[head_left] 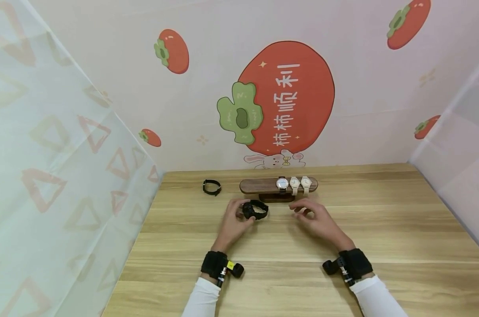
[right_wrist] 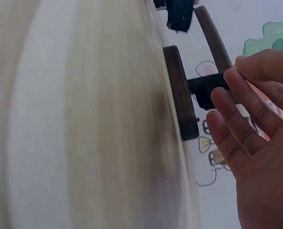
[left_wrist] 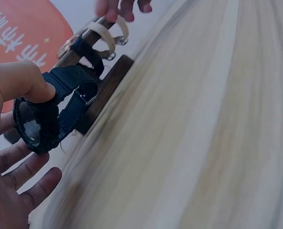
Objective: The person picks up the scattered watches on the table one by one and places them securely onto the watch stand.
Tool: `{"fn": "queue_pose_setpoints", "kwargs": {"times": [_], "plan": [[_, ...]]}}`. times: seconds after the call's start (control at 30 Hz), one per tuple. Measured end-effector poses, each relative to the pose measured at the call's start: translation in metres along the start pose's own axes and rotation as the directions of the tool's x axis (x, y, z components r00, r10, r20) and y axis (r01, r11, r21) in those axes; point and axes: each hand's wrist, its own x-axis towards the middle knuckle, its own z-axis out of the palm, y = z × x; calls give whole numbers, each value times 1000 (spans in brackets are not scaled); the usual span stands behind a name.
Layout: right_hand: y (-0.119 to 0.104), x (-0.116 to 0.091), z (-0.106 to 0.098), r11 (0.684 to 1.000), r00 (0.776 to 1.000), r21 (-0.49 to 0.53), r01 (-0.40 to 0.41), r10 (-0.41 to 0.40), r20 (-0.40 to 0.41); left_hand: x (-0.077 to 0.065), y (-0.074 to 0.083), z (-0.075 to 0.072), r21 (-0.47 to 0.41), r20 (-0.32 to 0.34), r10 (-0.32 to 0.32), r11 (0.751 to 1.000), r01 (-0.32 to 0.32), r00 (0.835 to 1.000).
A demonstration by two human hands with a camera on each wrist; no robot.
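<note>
My left hand (head_left: 234, 223) pinches a black wristwatch (head_left: 256, 210) between thumb and fingers, in front of the wooden watch stand (head_left: 259, 186). Its strap is buckled into a loop; the round dial (left_wrist: 29, 121) shows in the left wrist view. To the right, my right hand (head_left: 316, 219) hovers near the stand's front with loosely bent fingers and nothing in them. On the stand's right half sit a dark-strapped watch with a white face (head_left: 282, 183) and two cream watches, the nearer one (head_left: 294, 183) beside the end one (head_left: 305, 182).
Another black looped watch or band (head_left: 212, 187) lies on the wooden table (head_left: 279, 281) left of the stand. A printed wall (head_left: 362, 110) rises behind the table's back edge, and a pale side sheet (head_left: 65, 176) stands at the left.
</note>
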Motion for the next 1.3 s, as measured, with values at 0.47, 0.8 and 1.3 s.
{"fn": "queue_pose_setpoints", "kwargs": {"times": [0.47,0.8,1.3], "plan": [[-11,5,19,1000,997,16,12,-13,77,2,14,26,-41,36,-12,999,14,999],[-20,6,28,999,989,10,-43,41,142,1,24,38,-83,46,18,996,-14,999],[-16,7,30,995,989,14,-101,99,110,1,30,47,-86,58,17,996,-12,998]]}}
